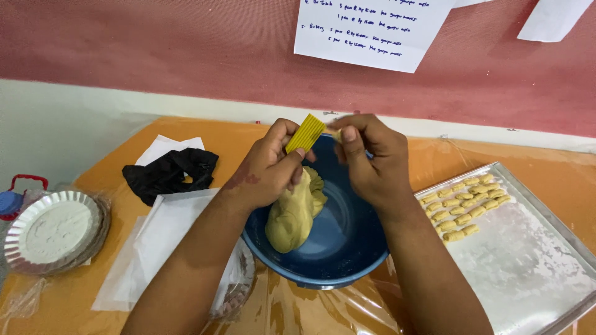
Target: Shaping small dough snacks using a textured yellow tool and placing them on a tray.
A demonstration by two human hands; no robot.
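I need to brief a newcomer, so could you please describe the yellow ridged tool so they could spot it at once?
Find the blue bowl mid-table. Above its far rim, the left hand holds a small ridged board. It alone is bright yellow and grooved; the dough below is paler and smooth.

Tray's (546, 205) lower right corner beyond the frame edge; foil plate (18, 242) partly cut off.

Round blue plastic bowl (347, 248) sits mid-table w/ yellow dough lump (292, 214) inside, at its left wall. Rectangular metal baking tray (534, 273) lies right of bowl, small ridged dough pieces (462, 208) in rows at tray's far-left corner. Fluted foil dish of white flour (53, 229) far left; crumpled black cloth (171, 174) behind-left of bowl.
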